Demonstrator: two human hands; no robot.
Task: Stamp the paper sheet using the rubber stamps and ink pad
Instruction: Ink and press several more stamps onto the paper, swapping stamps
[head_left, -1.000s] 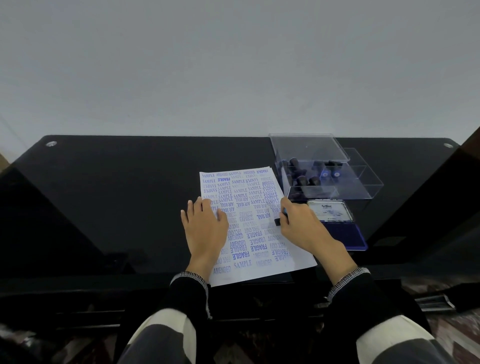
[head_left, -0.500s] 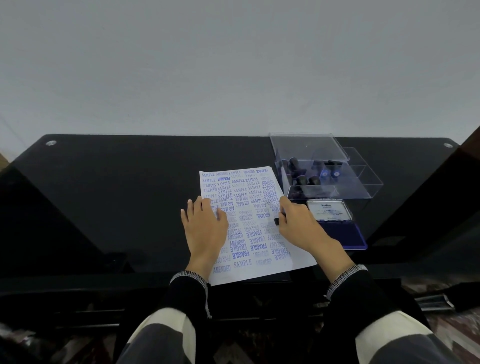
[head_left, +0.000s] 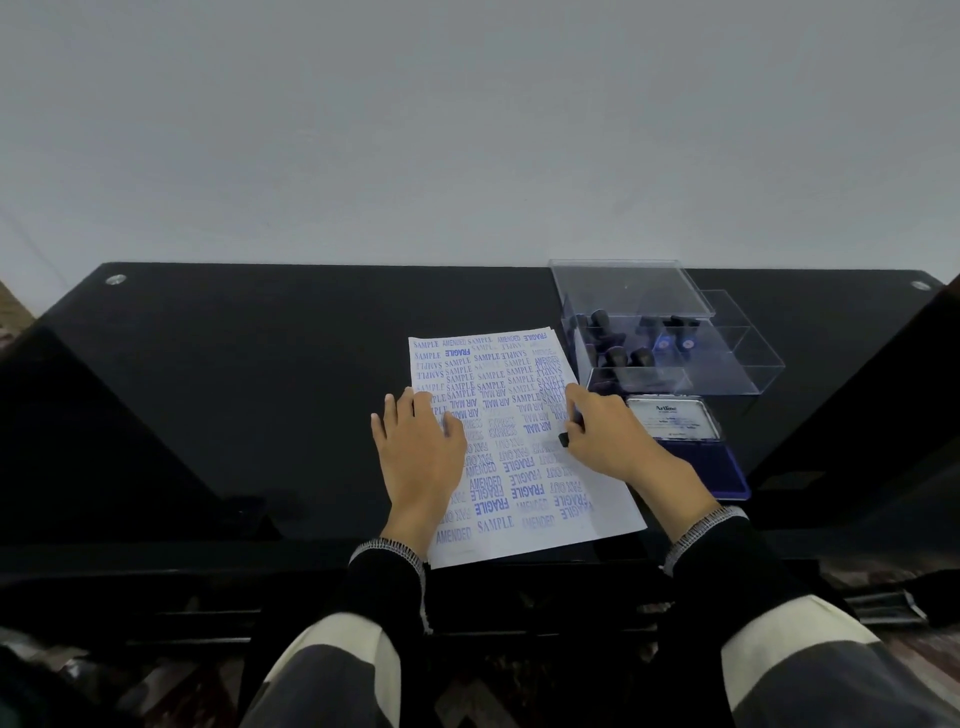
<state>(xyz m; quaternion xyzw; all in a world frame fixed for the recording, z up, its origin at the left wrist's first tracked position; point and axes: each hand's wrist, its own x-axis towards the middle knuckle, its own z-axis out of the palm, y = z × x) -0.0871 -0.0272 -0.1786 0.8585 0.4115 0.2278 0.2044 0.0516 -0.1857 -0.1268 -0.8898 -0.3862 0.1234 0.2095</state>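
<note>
At the tabletop's middle, on glossy black glass, lies my paper, a thin white sheet turned slightly clockwise and crowded with blue and violet prints: SAMPLE, FRAGILE, AMENDED, AIR MAIL, FAX OUT, EXPRESS, some upright, some upside down, some faint. My left hand rests flat on the sheet's 9 o'clock edge, fingers straight and a little spread, pressing it down. My right hand sits at the sheet's 3 o'clock side, fingers curled round a small black stamp; only its dark blocky end shows beside my thumb, right at the paper among the prints.

At 3 o'clock from my right hand lies the ink pad, a flat rectangular tin opened out: its lid shows a pale label reading "Artline", the smaller lines too fine to read, and the nearer half is deep blue felt. At 12 o'clock from the pad stands a clear plastic box, hard-edged and divided into compartments, its see-through lid raised. More stamps, with rounded black handles, stand in its left compartments.

My cuffs are black knit with a speckled trim.
</note>
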